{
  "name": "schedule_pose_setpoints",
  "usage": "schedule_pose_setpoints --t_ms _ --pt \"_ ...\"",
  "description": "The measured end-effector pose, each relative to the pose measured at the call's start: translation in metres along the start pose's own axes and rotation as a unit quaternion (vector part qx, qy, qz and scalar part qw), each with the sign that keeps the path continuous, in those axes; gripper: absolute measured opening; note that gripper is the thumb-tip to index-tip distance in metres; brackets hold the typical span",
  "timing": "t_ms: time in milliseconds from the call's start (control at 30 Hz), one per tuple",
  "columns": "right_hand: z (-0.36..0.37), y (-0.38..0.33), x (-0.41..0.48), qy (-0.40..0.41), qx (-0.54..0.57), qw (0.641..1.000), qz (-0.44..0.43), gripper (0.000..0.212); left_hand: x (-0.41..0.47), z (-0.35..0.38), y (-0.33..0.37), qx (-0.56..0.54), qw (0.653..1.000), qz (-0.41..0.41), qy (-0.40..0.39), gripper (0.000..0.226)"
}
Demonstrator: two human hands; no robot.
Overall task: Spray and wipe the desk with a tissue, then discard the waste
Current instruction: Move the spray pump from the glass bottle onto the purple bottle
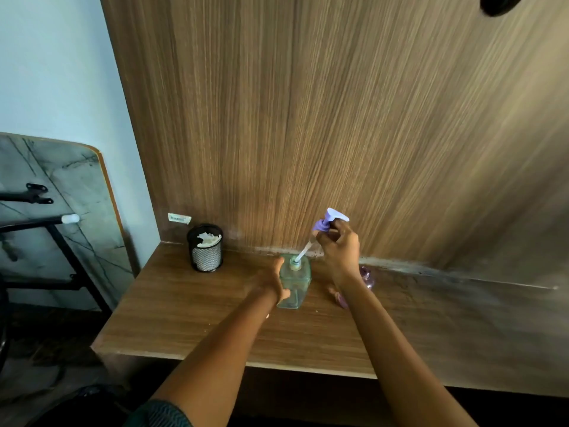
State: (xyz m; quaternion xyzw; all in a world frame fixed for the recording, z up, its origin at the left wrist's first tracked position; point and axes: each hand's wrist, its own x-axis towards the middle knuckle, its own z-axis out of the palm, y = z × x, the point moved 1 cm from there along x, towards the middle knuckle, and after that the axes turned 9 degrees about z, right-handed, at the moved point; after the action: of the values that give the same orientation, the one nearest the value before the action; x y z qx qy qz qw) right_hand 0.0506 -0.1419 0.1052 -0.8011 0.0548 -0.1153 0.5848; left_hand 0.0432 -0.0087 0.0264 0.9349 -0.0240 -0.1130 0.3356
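Your left hand (272, 283) fingers wrap one clear bottle (295, 283); right hand (338, 248) fingers pinch one purple spray head (331, 220), tube in neck.

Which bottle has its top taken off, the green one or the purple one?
The clear green bottle the left hand steadies. The right hand holds its purple spray top lifted, tube hanging into the neck. The purple bottle sits mostly hidden behind the right wrist.
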Motion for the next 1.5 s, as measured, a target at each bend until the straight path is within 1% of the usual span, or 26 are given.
schedule_pose_setpoints --t_ms 100,200,267,433,533,600,633,667,700,767,800,833,900,933,967,1033,1067,1100,1133,1167,1200,1267,1367,1500 --pt "-0.001 -0.001 -0.007 0.006 0.002 1.0 -0.019 0.011 -0.006 0.004 -0.002 -0.017 1.0 -0.007 -0.012 0.082" --pt "-0.005 -0.004 -0.006 0.008 0.021 1.0 -0.018 0.011 -0.005 0.002 0.0 -0.045 0.999 -0.012 -0.016 0.083" --pt "-0.005 0.001 -0.008 0.005 0.023 1.0 0.0 0.01 -0.006 0.003 0.0 -0.057 0.998 -0.028 -0.024 0.084" --pt "-0.009 0.014 -0.014 0.03 0.077 0.995 0.055 0.012 -0.013 0.001 0.01 -0.108 0.988 -0.088 -0.06 0.084" --pt "-0.023 0.018 -0.01 0.051 0.164 0.98 0.097 0.01 -0.01 -0.007 0.015 -0.075 0.987 -0.103 -0.095 0.083" --pt "-0.045 0.02 -0.002 0.095 0.225 0.964 0.103 0.007 -0.007 -0.02 0.017 -0.002 0.984 -0.093 -0.149 0.078" --pt "-0.059 0.023 0.005 0.122 0.235 0.96 0.093 0.007 -0.007 -0.029 0.021 0.042 0.982 -0.081 -0.163 0.074" --pt "-0.073 0.026 0.01 0.147 0.233 0.958 0.083 0.01 -0.007 -0.039 0.027 0.08 0.983 -0.068 -0.15 0.07" --pt "-0.086 0.031 0.016 0.169 0.23 0.956 0.073 0.012 -0.006 -0.046 0.034 0.122 0.987 -0.045 -0.099 0.064" --pt "-0.107 0.042 0.024 0.196 0.206 0.957 0.062 0.007 0.001 -0.046 0.056 0.18 0.981 0.033 0.061 0.053" --pt "-0.114 0.049 0.027 0.2 0.188 0.96 0.062 0.008 0.003 -0.038 0.071 0.16 0.977 0.076 0.117 0.05" --pt "-0.119 0.055 0.029 0.202 0.172 0.962 0.064 0.012 0.006 -0.024 0.085 0.099 0.978 0.119 0.137 0.047" --pt "-0.124 0.06 0.03 0.205 0.146 0.966 0.063 0.017 0.013 0.009 0.106 -0.026 0.98 0.163 0.112 0.044" --pt "-0.126 0.063 0.03 0.206 0.129 0.968 0.059 0.019 0.019 0.028 0.114 -0.048 0.979 0.174 0.094 0.044" --pt "-0.127 0.065 0.031 0.208 0.114 0.97 0.052 0.019 0.026 0.044 0.119 -0.065 0.98 0.171 0.076 0.042" --pt "-0.127 0.07 0.031 0.211 0.095 0.972 0.048 0.019 0.035 0.071 0.121 -0.12 0.982 0.143 0.019 0.031" --pt "-0.126 0.071 0.031 0.209 0.09 0.973 0.046 0.018 0.041 0.08 0.119 -0.109 0.984 0.14 0.012 0.03" --pt "-0.126 0.073 0.03 0.204 0.084 0.974 0.044 0.016 0.048 0.087 0.116 -0.103 0.985 0.134 0.011 0.043" --pt "-0.126 0.074 0.029 0.2 0.076 0.976 0.04 0.015 0.055 0.095 0.111 -0.088 0.987 0.132 0.014 0.062" --pt "-0.125 0.075 0.029 0.198 0.069 0.977 0.036 0.014 0.059 0.101 0.107 -0.083 0.988 0.126 0.025 0.076" --pt "-0.125 0.075 0.028 0.195 0.063 0.978 0.034 0.014 0.062 0.104 0.104 -0.091 0.987 0.13 0.031 0.082" --pt "-0.123 0.076 0.027 0.193 0.058 0.979 0.03 0.015 0.067 0.11 0.097 -0.13 0.981 0.14 0.033 0.084" --pt "-0.122 0.072 0.023 0.205 0.055 0.977 0.01 0.015 0.07 0.118 0.095 -0.169 0.971 0.165 0.034 0.08" --pt "-0.122 0.065 0.023 0.2 0.061 0.978 -0.011 0.011 0.072 0.128 0.09 -0.208 0.961 0.167 0.069 0.074"
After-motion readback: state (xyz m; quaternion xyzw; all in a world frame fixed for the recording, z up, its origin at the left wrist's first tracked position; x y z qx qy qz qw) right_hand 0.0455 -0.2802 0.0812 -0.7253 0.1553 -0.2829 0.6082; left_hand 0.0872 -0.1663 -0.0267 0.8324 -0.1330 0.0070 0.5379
